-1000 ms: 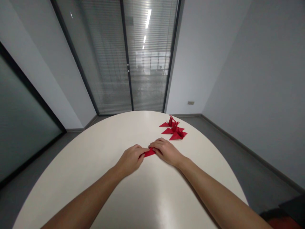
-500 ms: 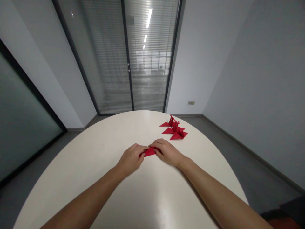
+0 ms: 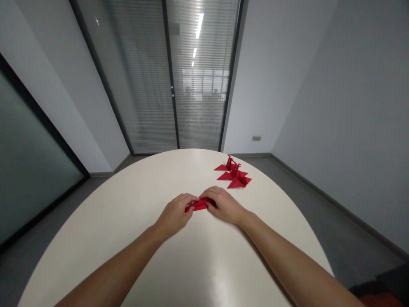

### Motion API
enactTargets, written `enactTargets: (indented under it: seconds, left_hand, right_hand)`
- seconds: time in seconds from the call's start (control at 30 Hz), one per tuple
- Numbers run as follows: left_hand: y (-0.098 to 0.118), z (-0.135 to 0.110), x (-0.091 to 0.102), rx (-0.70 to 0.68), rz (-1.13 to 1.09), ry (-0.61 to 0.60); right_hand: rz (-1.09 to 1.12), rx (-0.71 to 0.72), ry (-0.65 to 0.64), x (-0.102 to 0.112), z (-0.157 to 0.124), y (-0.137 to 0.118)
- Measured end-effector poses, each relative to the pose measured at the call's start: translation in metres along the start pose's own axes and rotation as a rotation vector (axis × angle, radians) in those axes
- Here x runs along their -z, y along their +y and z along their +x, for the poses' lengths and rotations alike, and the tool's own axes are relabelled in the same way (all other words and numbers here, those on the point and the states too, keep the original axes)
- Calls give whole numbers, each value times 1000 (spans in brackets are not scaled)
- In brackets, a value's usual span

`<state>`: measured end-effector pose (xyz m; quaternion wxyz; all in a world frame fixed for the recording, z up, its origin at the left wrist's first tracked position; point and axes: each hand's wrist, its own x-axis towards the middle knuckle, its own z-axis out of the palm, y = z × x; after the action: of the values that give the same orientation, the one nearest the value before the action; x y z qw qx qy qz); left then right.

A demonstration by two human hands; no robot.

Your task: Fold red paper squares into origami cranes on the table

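A folded piece of red paper (image 3: 199, 204) lies low over the table between my two hands. My left hand (image 3: 176, 212) pinches its left end, thumb on the near side and fingers on the far side. At the right end, my right hand (image 3: 223, 204) curls over the paper with its thumb near the front edge. Both ends of the paper are partly hidden under the fingers. Beyond my right hand stand red paper cranes (image 3: 236, 174), grouped close together with wings spread.
The round white table (image 3: 128, 200) fills the foreground. Past its far edge is a glass partition (image 3: 201, 115) with blinds and dark frames. A dark and reddish object (image 3: 380, 290), perhaps a chair, shows at the lower right.
The red paper's upper layer has lifted slightly, showing a fold and gap between my hands. My left fingers have shifted a little; the cranes stay put.
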<state>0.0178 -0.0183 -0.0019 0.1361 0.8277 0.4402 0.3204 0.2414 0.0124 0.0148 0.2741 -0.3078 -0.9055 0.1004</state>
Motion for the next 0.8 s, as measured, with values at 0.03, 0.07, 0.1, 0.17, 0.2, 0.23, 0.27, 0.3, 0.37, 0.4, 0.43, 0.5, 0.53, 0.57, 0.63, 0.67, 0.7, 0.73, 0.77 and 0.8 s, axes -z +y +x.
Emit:
enactTargets:
  seconds: [0.03,0.07,0.1,0.17,0.2,0.23,0.27,0.3,0.37,0.4,0.43,0.5,0.53,0.57,0.63,0.67,0.7,0.73,0.77,0.8]
  left_hand:
    - [0,0,0,-6,-5,0]
    - [0,0,1,-11,-9,-1]
    - [1,0,1,-18,-13,-3]
    - [0,0,0,-32,-21,-3]
    - [0,-1,0,-40,-25,-2]
    - [0,-1,0,-45,-26,-3]
    - [0,-1,0,-49,-24,-5]
    - [0,-1,0,-51,-19,-9]
    - [0,0,0,-47,2,-22]
    - [1,0,0,-42,16,-28]
    - [1,0,0,-37,31,-32]
    - [2,-1,1,-31,61,-38]
    - [2,-1,1,-31,75,-38]
    - [3,-1,1,-31,87,-37]
    - [5,-1,2,-23,115,-31]
    - [5,-1,2,-18,131,-27]
    - [6,0,2,-18,147,-26]
    - [7,0,2,-25,165,-30]
    - [8,1,2,-39,183,-40]
    - [8,1,2,-56,200,-50]
  right_hand:
    - [6,-8,2,1,0,-1]
    - [12,-19,4,2,0,-1]
    - [17,-31,6,2,0,-1]
    - [22,-46,5,3,-1,-2]
    - [22,-51,4,4,-1,-1]
    - [21,-52,3,4,-1,-1]
    - [18,-52,1,4,-1,-1]
    - [16,-51,-2,4,-1,-1]
    - [8,-41,-4,3,-1,0]
    - [2,-30,-6,3,-1,0]
    - [-3,-18,-8,4,-1,0]
    - [-10,6,-11,4,-1,0]
    - [-8,11,-12,4,0,0]
    - [-3,8,-13,4,0,0]
    - [17,-19,-12,4,-1,-1]
    - [30,-35,-13,4,-1,-2]
    - [43,-49,-15,3,-1,-2]
    - [54,-59,-18,3,-2,-2]
    - [65,-64,-23,2,-2,-3]
    - [74,-66,-29,1,-2,-3]
